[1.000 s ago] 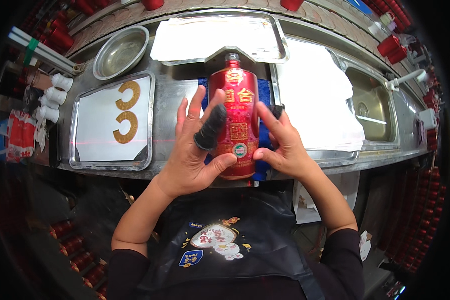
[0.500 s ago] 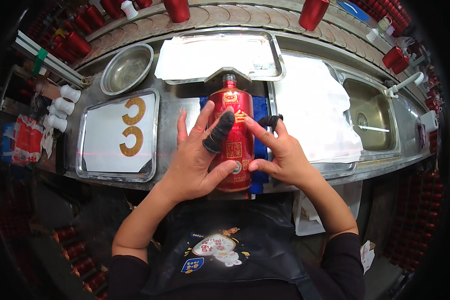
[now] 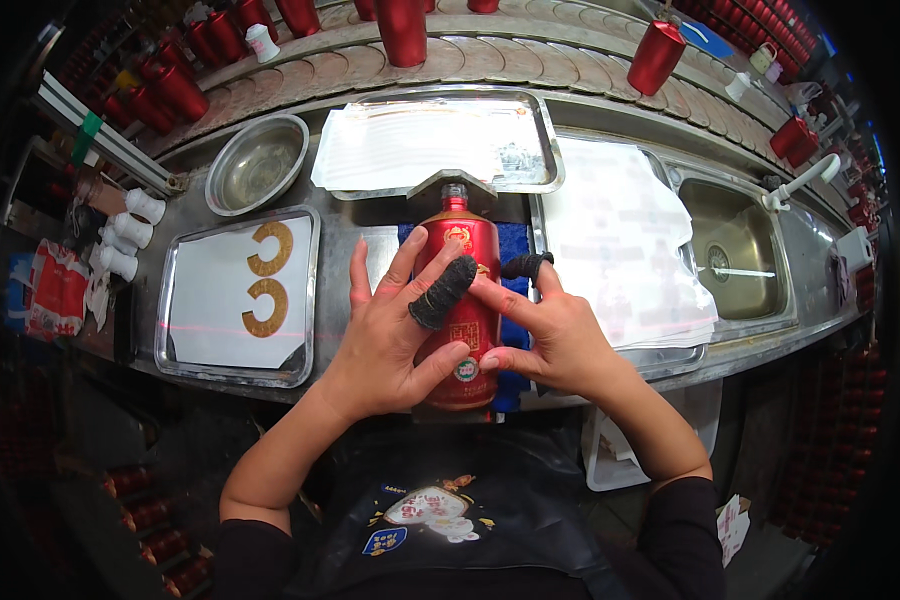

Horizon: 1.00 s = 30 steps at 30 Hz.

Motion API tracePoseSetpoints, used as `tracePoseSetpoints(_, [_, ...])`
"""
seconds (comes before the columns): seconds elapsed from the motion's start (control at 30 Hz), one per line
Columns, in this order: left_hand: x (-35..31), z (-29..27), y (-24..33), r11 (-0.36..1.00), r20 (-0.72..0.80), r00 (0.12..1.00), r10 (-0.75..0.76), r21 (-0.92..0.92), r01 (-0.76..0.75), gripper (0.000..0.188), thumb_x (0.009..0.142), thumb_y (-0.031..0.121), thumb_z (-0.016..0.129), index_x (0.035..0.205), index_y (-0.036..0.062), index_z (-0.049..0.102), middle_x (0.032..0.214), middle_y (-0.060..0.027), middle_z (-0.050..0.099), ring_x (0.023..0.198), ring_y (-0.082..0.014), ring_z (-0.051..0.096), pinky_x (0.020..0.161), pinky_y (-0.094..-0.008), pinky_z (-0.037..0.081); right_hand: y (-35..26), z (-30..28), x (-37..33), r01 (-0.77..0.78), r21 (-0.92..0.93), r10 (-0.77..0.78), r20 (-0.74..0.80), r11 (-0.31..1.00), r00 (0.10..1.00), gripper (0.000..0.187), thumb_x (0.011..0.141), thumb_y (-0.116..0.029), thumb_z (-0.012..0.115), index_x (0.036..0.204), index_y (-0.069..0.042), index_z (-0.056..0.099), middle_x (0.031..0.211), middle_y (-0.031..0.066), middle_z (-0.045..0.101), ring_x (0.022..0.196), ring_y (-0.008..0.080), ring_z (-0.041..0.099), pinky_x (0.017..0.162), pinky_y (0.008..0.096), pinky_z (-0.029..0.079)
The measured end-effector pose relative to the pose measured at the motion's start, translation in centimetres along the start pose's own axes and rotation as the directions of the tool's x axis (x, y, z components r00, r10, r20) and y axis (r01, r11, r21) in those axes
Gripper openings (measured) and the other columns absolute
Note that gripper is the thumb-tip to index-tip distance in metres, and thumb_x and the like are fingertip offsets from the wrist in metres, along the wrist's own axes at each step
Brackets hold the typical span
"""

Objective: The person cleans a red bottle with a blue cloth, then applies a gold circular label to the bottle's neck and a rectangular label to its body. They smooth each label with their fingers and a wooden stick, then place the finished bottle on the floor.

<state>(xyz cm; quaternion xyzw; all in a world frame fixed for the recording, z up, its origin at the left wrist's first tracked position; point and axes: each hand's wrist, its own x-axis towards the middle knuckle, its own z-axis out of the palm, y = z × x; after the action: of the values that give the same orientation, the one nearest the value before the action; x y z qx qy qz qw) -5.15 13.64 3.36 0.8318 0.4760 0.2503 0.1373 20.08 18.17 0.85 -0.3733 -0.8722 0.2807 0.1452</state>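
Note:
A red bottle with gold and white markings lies on a blue cloth, its bare neck pointing away from me at a notched metal block. My left hand rests over its left side with fingers spread; a black finger cot covers the index finger. From the right, my right hand touches the bottle with index fingertip and thumb, the two apart. Another black cot sits on a raised finger of that hand. The hands hide part of the bottle's front.
To the left, a metal tray holds a white sheet with gold C-shaped pieces. Behind are a steel bowl and a tray of sheets. White sheets and a sink lie right. Red bottles stand on a conveyor.
My right index finger has slid slightly toward me and left on the bottle. My left hand stays nearly in place. The view has shifted a little, and bottles on the conveyor have moved right.

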Motion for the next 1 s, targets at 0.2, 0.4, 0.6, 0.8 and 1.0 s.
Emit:
tracePoseSetpoints(0.2, [0.0,-0.3,0.2,0.998,0.020,0.998,0.057,0.024,-0.057,0.070,0.090,0.044,0.066,0.151,0.0153,0.048,0.158,-0.0100,0.045,0.154,-0.0350,0.025,0.118,-0.0679,-0.003,-0.7,0.2,-0.4,-0.013,0.018,0.013,-0.005,1.000,1.000,0.083,0.081,-0.069,0.069,0.153,-0.032,0.047,0.101,0.0243,0.053,0.073,0.0390,0.061,0.066,0.0432,0.051])
tracePoseSetpoints(0.4, [0.5,0.0,-0.8,0.999,-0.001,0.999,0.047,0.014,-0.047,0.078,0.088,0.047,0.068,0.154,0.0137,0.044,0.154,-0.0123,0.049,0.153,-0.0362,0.026,0.118,-0.0667,-0.003,0.4,0.3,-0.2,-0.005,0.060,0.005,-0.005,0.998,1.000,0.095,0.079,-0.071,0.071,0.159,-0.033,0.037,0.093,0.0186,0.047,0.068,0.0352,0.056,0.065,0.0411,0.047])
tracePoseSetpoints(0.6, [-1.7,0.6,-1.5,0.900,0.009,0.972,-0.234,-0.377,0.220,0.104,0.093,0.055,0.063,0.163,0.0026,0.006,0.167,-0.0252,0.016,0.155,-0.0362,0.021,0.124,-0.0526,0.006,1.8,0.5,-0.9,-0.135,0.147,0.141,-0.034,0.980,0.989,0.104,0.077,-0.069,0.072,0.163,-0.029,0.027,0.088,0.0129,0.043,0.070,0.0285,0.051,0.070,0.0395,0.045])
tracePoseSetpoints(0.8, [-2.9,3.3,-1.2,0.727,0.033,0.980,-0.198,-0.666,0.169,0.106,0.093,0.039,0.071,0.161,-0.0045,0.002,0.168,-0.0237,0.015,0.155,-0.0324,0.021,0.124,-0.0425,0.018,2.5,1.2,-0.6,-0.110,0.165,0.118,-0.040,0.980,0.992,0.118,0.064,-0.068,0.080,0.163,-0.030,0.028,0.089,0.0109,0.044,0.074,0.0256,0.048,0.072,0.0380,0.045])
tracePoseSetpoints(1.0, [-3.0,3.8,-2.6,0.567,0.082,0.980,-0.182,-0.805,0.173,0.104,0.094,0.034,0.070,0.161,-0.0032,0.000,0.168,-0.0220,0.013,0.154,-0.0306,0.021,0.124,-0.0431,0.019,2.8,1.4,0.5,-0.050,0.235,0.065,-0.055,0.971,0.996,0.118,0.063,-0.070,0.078,0.162,-0.037,0.024,0.092,0.0129,0.046,0.078,0.0274,0.051,0.074,0.0406,0.045])
